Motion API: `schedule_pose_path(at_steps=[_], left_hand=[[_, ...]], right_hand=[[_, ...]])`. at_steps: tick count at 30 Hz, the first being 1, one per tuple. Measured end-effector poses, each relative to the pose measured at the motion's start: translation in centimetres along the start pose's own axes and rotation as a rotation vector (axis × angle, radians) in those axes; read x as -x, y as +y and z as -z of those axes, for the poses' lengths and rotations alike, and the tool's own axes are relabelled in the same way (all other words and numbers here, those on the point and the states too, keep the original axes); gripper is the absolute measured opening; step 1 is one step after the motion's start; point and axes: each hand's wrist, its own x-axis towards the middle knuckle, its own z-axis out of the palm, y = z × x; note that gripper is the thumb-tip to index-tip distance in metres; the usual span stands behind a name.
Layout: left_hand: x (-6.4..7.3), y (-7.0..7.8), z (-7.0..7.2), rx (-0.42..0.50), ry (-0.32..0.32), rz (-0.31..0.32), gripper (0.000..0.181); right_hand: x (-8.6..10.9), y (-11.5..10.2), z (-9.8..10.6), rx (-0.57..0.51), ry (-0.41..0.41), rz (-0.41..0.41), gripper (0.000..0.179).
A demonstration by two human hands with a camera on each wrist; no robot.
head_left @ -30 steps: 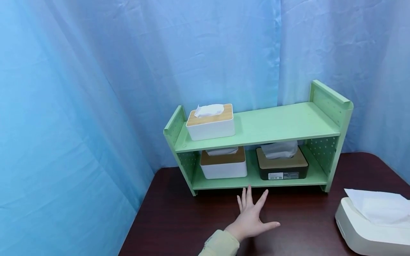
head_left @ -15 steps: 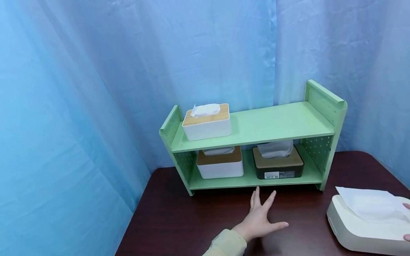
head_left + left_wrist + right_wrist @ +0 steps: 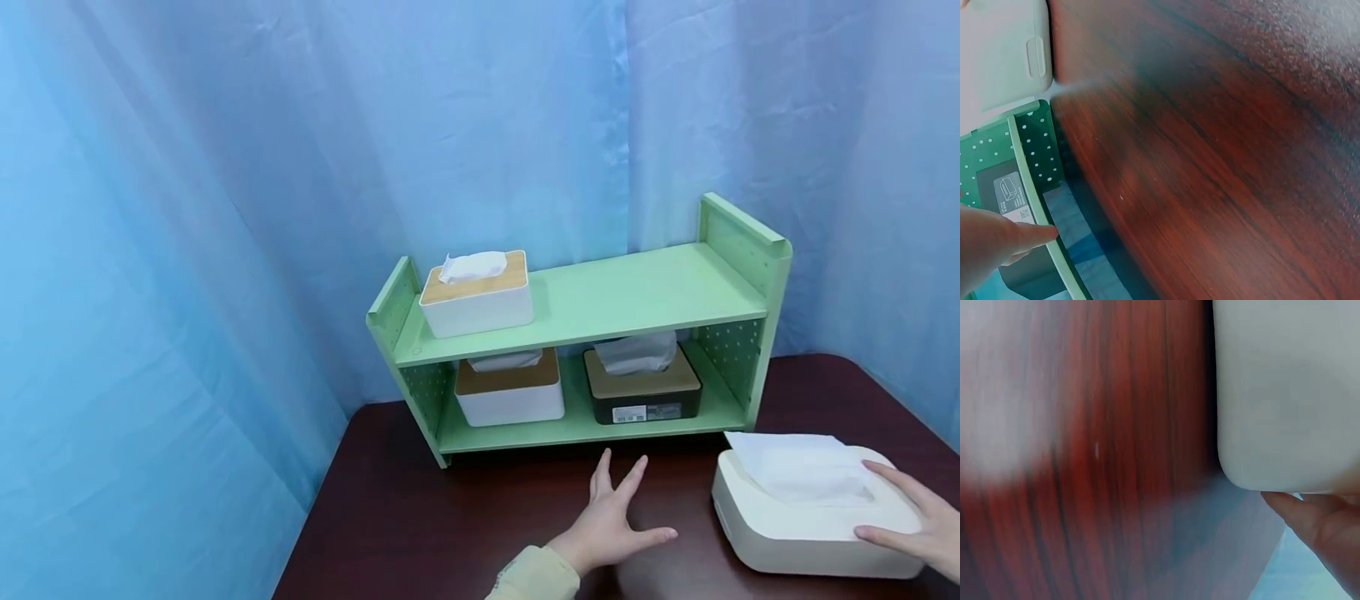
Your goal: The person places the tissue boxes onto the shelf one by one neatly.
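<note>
In the head view my left hand (image 3: 611, 529) is over the dark table in front of the green shelf, fingers spread and holding nothing. At the right, my right hand (image 3: 926, 525) reaches over the right end of an off-white tissue box (image 3: 780, 546), its thumb and a finger extended across the top. A tissue pokes out of that box. In the right wrist view fingers (image 3: 1310, 519) touch the box's edge; the rest of the hand is out of frame. The left wrist view shows part of the left hand before the shelf.
A two-tier green shelf (image 3: 637, 296) stands on the dark wood table (image 3: 420, 533). Its top tier carries a white tissue box (image 3: 480, 312) with a wooden lid. Below are another white tissue box (image 3: 510, 407) and a black one (image 3: 645, 408). Blue curtains (image 3: 300, 167) hang behind.
My right hand has come in from the right edge onto the off-white tissue box, which has shifted left. My left hand has moved slightly right, fingers still spread. The view has shifted a little right.
</note>
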Motion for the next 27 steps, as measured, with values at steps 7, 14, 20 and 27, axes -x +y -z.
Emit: schedule_pose_path(at_steps=[7, 14, 20, 27], left_hand=[[0.1, 0.3, -0.3, 0.016, -0.031, -0.009, 0.083], [0.2, 0.8, -0.7, 0.021, -0.06, -0.04, 0.084], [0.2, 0.8, -1.3, 0.025, -0.091, -0.04, 0.083], [0.5, -0.2, -1.4, 0.016, -0.05, -0.028, 0.082]], right_hand=[[-0.5, -3.0, -0.7, -0.039, -0.104, 0.028, 0.1], [-0.7, -5.4, -2.3, -0.008, -0.079, 0.052, 0.099], [-0.6, -7.8, -4.3, -0.038, -0.047, 0.12, 0.095], [-0.4, -10.7, -6.2, -0.026, -0.025, 0.131, 0.096]])
